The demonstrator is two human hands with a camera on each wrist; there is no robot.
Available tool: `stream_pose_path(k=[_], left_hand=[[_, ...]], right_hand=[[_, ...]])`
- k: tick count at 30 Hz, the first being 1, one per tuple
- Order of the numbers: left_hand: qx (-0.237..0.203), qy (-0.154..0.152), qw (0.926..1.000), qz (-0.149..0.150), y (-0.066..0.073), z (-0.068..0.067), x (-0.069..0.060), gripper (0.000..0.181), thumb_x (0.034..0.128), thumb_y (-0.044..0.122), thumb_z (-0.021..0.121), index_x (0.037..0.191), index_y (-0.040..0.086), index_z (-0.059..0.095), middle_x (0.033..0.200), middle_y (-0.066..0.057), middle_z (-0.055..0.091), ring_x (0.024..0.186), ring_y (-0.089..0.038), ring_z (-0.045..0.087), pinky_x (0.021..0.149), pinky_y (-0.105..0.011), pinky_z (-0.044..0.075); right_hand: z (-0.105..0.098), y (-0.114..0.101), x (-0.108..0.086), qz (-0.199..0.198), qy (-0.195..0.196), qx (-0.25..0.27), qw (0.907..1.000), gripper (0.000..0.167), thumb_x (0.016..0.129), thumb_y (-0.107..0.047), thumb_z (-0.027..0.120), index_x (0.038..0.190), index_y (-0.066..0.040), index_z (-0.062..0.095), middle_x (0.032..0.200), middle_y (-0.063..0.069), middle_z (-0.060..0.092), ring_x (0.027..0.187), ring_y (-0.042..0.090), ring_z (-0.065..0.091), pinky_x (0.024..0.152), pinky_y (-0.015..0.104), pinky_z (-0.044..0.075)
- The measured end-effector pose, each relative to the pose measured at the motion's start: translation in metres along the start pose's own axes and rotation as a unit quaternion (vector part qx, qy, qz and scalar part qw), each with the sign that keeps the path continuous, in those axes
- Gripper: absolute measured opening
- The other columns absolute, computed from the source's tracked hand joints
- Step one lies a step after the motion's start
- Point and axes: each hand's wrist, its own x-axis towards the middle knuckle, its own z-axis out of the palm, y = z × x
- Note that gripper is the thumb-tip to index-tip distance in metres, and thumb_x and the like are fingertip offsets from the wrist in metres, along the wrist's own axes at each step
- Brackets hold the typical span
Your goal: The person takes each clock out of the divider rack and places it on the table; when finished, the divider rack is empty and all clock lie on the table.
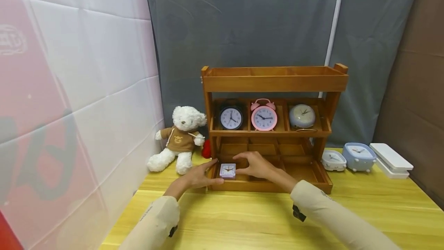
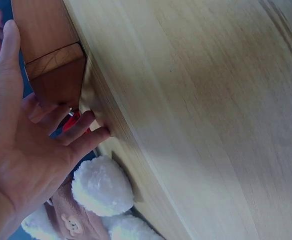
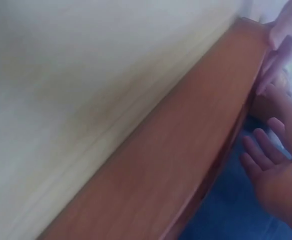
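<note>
A small white-and-lilac square clock (image 1: pixel 227 170) stands in the bottom-left compartment of a brown wooden rack (image 1: pixel 270 186). My left hand (image 1: pixel 198 175) is spread at the rack's left front corner, thumb by the front ledge below the clock. In the left wrist view, the left hand (image 2: pixel 30 145) has its fingers extended beside the rack's end (image 2: pixel 58 75). Just right of the clock is my right hand (image 1: pixel 256 165), thumb and fingertips near its side; contact is unclear. The right wrist view shows the right hand (image 3: pixel 281 175) with loosely bent fingers holding nothing visible.
A black clock (image 1: pixel 231 118), a pink twin-bell clock (image 1: pixel 264 118) and a grey round clock (image 1: pixel 302 116) fill the middle shelf. A teddy bear (image 1: pixel 178 140) sits left. White (image 1: pixel 333 160) and blue (image 1: pixel 359 157) clocks and a white flat object (image 1: pixel 392 159) lie right.
</note>
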Motion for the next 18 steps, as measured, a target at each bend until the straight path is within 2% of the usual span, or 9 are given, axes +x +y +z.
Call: stream_pose_path(k=[5, 9, 14, 18], left_hand=[[0.009, -0.003, 1.0, 0.0, -0.001, 0.001, 0.0, 0.102, 0.084, 0.069, 0.075, 0.163, 0.017, 0.037, 0.16, -0.014, 0.045, 0.139, -0.04, 0.05, 0.111, -0.055, 0.044], [0.014, -0.002, 0.9999, 0.004, 0.0, 0.0, -0.002, 0.104, 0.0823, 0.067, 0.078, 0.163, 0.015, 0.038, 0.16, -0.015, 0.046, 0.139, -0.039, 0.051, 0.11, -0.055, 0.045], [0.018, 0.001, 0.9998, 0.0, 0.002, -0.001, -0.002, 0.103, 0.0821, 0.067, 0.079, 0.163, 0.016, 0.038, 0.159, -0.015, 0.047, 0.139, -0.039, 0.051, 0.111, -0.054, 0.045], [0.02, 0.002, 0.9998, -0.001, 0.002, 0.0, -0.003, 0.103, 0.0822, 0.066, 0.079, 0.162, 0.016, 0.038, 0.159, -0.015, 0.047, 0.139, -0.039, 0.051, 0.111, -0.054, 0.045]], right_hand=[[0.015, -0.002, 0.011, 0.017, -0.025, 0.006, 0.9995, 0.052, 0.085, -0.021, 0.089, 0.129, -0.002, 0.071, 0.13, 0.015, 0.071, 0.122, 0.032, 0.065, 0.103, 0.046, 0.053], [0.025, -0.001, 0.017, 0.013, -0.034, 0.002, 0.9993, 0.056, 0.081, -0.023, 0.092, 0.129, -0.001, 0.071, 0.128, 0.016, 0.071, 0.119, 0.032, 0.067, 0.1, 0.045, 0.055], [0.031, -0.002, 0.022, 0.018, -0.056, -0.016, 0.9981, 0.054, 0.08, -0.021, 0.093, 0.128, -0.004, 0.072, 0.123, 0.014, 0.073, 0.111, 0.028, 0.069, 0.094, 0.042, 0.056], [0.033, -0.004, 0.023, 0.022, -0.073, -0.035, 0.9964, 0.052, 0.08, -0.018, 0.092, 0.127, -0.004, 0.073, 0.123, 0.015, 0.073, 0.112, 0.029, 0.068, 0.097, 0.043, 0.055]])
